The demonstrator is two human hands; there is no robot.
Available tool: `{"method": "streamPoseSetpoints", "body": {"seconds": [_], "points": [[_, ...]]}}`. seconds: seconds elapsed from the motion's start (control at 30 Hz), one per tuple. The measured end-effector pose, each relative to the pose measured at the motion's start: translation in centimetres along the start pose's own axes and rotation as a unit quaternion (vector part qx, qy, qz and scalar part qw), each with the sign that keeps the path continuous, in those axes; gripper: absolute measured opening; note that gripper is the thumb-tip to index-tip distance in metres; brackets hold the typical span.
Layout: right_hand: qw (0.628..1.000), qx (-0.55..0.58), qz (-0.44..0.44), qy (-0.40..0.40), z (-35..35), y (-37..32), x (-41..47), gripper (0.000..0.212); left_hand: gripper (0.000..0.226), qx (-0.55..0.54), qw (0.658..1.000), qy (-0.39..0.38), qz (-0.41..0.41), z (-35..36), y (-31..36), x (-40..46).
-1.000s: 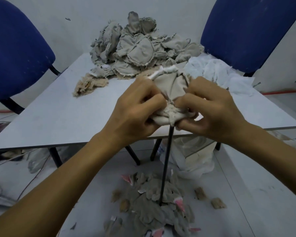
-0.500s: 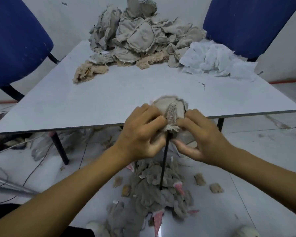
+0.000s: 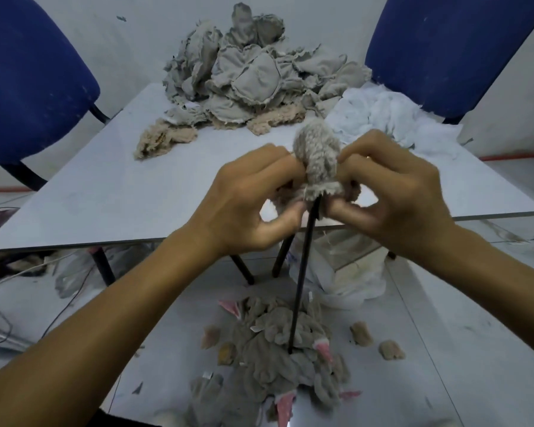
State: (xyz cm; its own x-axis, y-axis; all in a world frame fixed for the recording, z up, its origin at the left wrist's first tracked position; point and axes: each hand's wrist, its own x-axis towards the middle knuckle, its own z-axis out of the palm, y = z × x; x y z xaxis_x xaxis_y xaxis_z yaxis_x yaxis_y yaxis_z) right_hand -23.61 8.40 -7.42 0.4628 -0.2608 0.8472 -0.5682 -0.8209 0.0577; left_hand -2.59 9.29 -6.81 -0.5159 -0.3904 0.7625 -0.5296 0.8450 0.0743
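Both hands were closed on one small grey plush piece [image 3: 318, 158], held in the air just in front of the near edge of the table [image 3: 121, 192]. The left hand [image 3: 247, 204] pinched its left side and the right hand [image 3: 395, 195] pinched its right, thumbs under the ragged hem. The piece sat capped over the top of a single black rod [image 3: 301, 278], whose foot stood on the floor in a pile of fluffy grey pieces [image 3: 278, 349]. I took the rod for a turning stick: braced on the floor, it left both hands free to draw the fabric down over its tip, fleecy side out. The finished ones seemingly dropped straight beneath the work.

At the far end of the table lay a heap of smooth, seam-out grey pieces [image 3: 253, 72], probably waiting their turn, too tangled to count. Beside it were two tan fuzzy clumps [image 3: 164, 140] and one mound of white stuffing [image 3: 389, 112]. Two blue chairs [image 3: 28, 81] flanked the table. On the floor I counted four loose tan bits [image 3: 361, 332] and about four pink ear linings [image 3: 322, 349] showing in the pile.
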Motion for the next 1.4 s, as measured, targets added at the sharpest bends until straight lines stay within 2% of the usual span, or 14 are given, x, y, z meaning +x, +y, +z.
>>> {"method": "streamPoseSetpoints", "body": {"seconds": [0.1, 0.23, 0.33, 0.57, 0.7, 0.77, 0.87, 1.0, 1.23, 1.33, 1.4], "points": [[1.0, -0.004, 0.025, 0.013, 0.2, -0.6, 0.5, 0.021, 0.008, 0.016, 1.0, 0.023, -0.014, 0.0, 0.4, 0.9], [0.997, 0.015, 0.071, 0.007, 1.0, -1.3, 0.3, 0.017, 0.019, 0.043, 0.998, 0.047, -0.024, 0.5, 0.1, 1.0], [0.998, 0.007, 0.067, 0.0, 1.1, -1.4, 0.1, 0.017, 0.018, 0.052, 0.997, 0.045, -0.019, 0.5, -0.2, 0.8], [1.0, -0.014, -0.003, -0.011, 1.8, -1.2, -2.5, 0.028, 0.012, 0.062, 0.997, 0.003, 0.036, 1.0, -0.1, -0.9], [0.996, -0.028, -0.05, -0.067, 2.9, -0.4, -5.5, 0.029, 0.01, 0.058, 0.996, -0.048, 0.045, 2.8, 0.4, -3.4], [0.994, 0.005, -0.027, -0.106, 3.7, -0.7, -7.2, 0.026, 0.01, 0.042, 0.997, -0.068, 0.02, 3.9, 0.7, -4.8], [0.992, 0.043, 0.018, -0.114, 4.7, -0.9, -8.4, 0.026, 0.007, 0.024, 0.997, -0.073, -0.015, 4.7, 0.4, -6.3], [0.989, 0.074, 0.029, -0.124, 5.2, -1.2, -9.2, 0.022, 0.005, 0.032, 0.994, -0.103, -0.021, 4.8, 0.5, -7.7], [0.987, 0.068, 0.036, -0.144, 4.4, -1.7, -8.9, 0.012, 0.009, 0.048, 0.993, -0.104, -0.017, 4.4, 0.7, -7.0], [0.991, 0.054, 0.007, -0.125, 3.0, -1.3, -7.0, 0.016, 0.013, 0.047, 0.994, -0.097, 0.028, 3.1, 0.2, -5.3], [0.995, 0.047, 0.028, -0.086, 2.3, -1.3, -4.9, 0.021, 0.015, 0.05, 0.996, -0.073, 0.028, 2.3, -0.1, -3.6]]}}
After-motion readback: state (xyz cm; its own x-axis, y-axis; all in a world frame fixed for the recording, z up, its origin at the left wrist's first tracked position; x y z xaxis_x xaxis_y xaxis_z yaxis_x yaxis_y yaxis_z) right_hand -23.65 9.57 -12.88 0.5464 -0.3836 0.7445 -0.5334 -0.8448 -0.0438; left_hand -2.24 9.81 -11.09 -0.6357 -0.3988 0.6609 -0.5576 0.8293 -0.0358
